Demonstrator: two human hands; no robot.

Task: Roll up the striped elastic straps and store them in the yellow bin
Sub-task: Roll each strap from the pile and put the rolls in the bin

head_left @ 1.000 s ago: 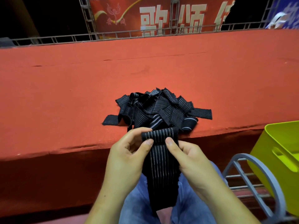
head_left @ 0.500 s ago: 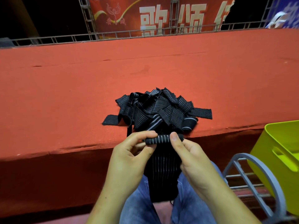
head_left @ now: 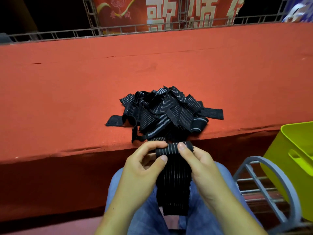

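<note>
Head view: left hand (head_left: 142, 168) and right hand (head_left: 199, 167) are each keeping a fingertip grip on the rolled top of one striped elastic strap (head_left: 174, 180), tail hanging over the lap. Strap pile (head_left: 166, 111) is lying on the red surface (head_left: 67, 92) just beyond. Yellow bin (head_left: 291, 150) is standing at right.

Strap pile (head_left: 166, 111) sits on the stage (head_left: 67, 90), mid-width, just behind its front edge; one end hangs over that edge. One strap (head_left: 174, 180) is in front of the edge, over the lap (head_left: 147, 209). Its rolled top end is pinched between left hand (head_left: 140, 172) and right hand (head_left: 201, 168), with the tail hanging down between the knees. Bin (head_left: 291, 160) is right of the hands, below the front edge, on a metal rack (head_left: 271, 184). Truss rail (head_left: 67, 33) runs along the stage's rear edge, banner (head_left: 135, 12) behind it.
</note>
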